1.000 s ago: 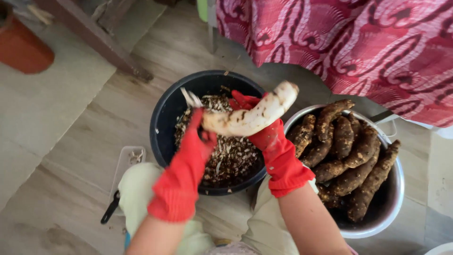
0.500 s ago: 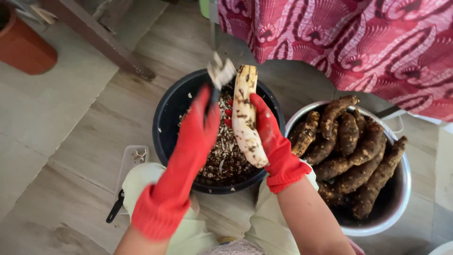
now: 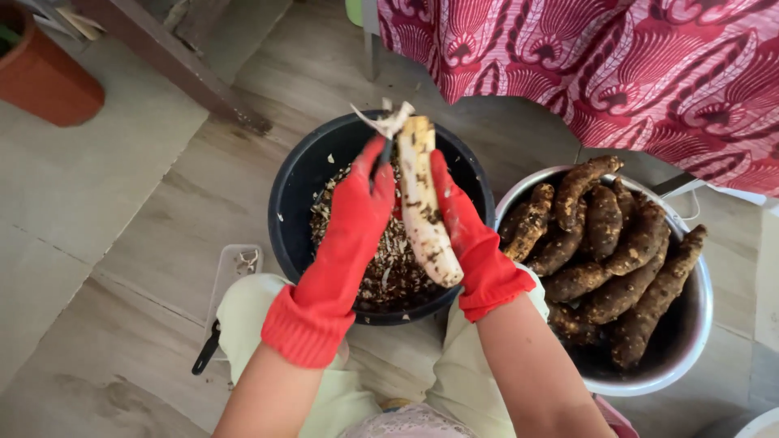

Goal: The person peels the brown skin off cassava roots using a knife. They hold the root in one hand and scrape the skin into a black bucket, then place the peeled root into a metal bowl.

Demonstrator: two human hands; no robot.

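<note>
The pale, half-peeled long root (image 3: 422, 203), lately crosswise, now stands lengthwise over the black round peel-filled bucket (image 3: 296, 195); right hand (image 3: 466, 231) fingers grasp it, left hand (image 3: 357, 215) grips a small peeler (image 3: 388, 130) at its tip.

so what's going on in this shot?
A person in red rubber gloves is peeling a long pale root over a black bucket partly filled with peel scraps. The right hand grips the root, mostly stripped white with a few dark patches left. The left hand holds a small blade at the root's far end, where a strip of peel is lifting off. A metal basin of unpeeled brown roots sits to the right.
</note>
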